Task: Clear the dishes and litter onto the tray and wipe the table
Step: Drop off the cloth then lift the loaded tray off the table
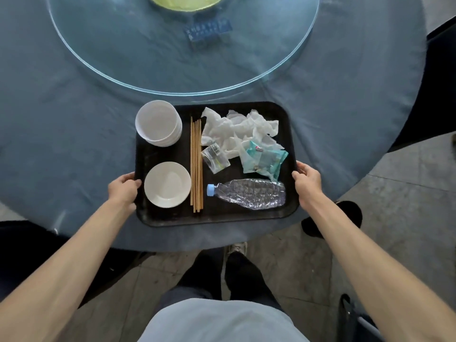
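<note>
A black tray (217,218) sits at the near edge of the round table covered in blue cloth (74,124). My left hand (123,190) grips the tray's left rim and my right hand (307,180) grips its right rim. On the tray are stacked white bowls (158,123), a white saucer (167,184), several wooden chopsticks (196,166), crumpled white tissues (237,129), a clear wrapper (215,157), a teal packet (262,160) and a crushed plastic bottle (249,193) with a blue cap.
A glass turntable (182,45) covers the middle of the table, with a yellow-green dish (187,1) and a blue card (208,29) on it. Dark chairs (439,82) stand at the right and lower left. My legs and grey floor tiles (407,198) are below.
</note>
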